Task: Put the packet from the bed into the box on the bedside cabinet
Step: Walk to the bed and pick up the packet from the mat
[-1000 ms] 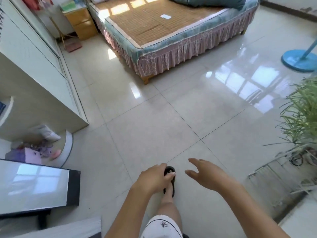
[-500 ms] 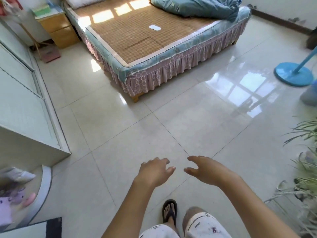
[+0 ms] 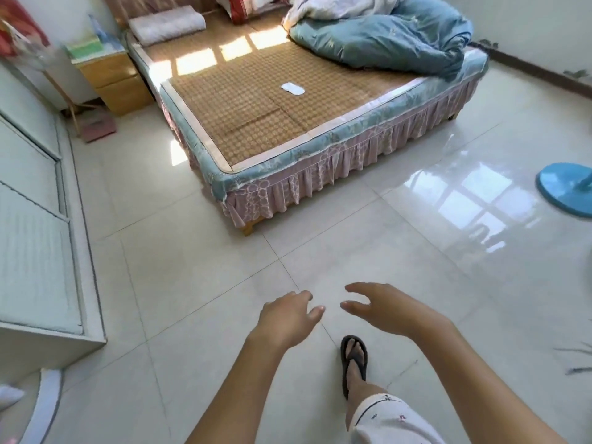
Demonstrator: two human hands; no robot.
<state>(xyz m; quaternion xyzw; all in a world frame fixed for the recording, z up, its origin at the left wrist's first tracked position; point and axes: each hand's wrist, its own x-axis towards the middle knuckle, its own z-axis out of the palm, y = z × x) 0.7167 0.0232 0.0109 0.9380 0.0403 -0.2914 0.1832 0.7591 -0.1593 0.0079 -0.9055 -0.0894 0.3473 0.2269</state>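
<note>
A small white packet (image 3: 292, 88) lies flat on the woven mat in the middle of the bed (image 3: 320, 149). To the left of the bed's head stands a wooden bedside cabinet (image 3: 112, 80) with a green box (image 3: 84, 49) on top. My left hand (image 3: 288, 317) and my right hand (image 3: 387, 310) hang over the floor tiles at the bottom, both holding nothing with fingers loosely apart, far short of the bed.
A white wardrobe (image 3: 32, 238) runs along the left side. A blue fan base (image 3: 567, 190) sits on the floor at the right. A blue quilt (image 3: 384, 40) is bunched at the bed's far right, a rolled white towel (image 3: 166, 25) at its head. My sandalled foot (image 3: 354, 360) steps forward.
The view has moved toward the bed, which now looks larger and closer. Both hands stay out in front, holding nothing. A foot has stepped forward.
</note>
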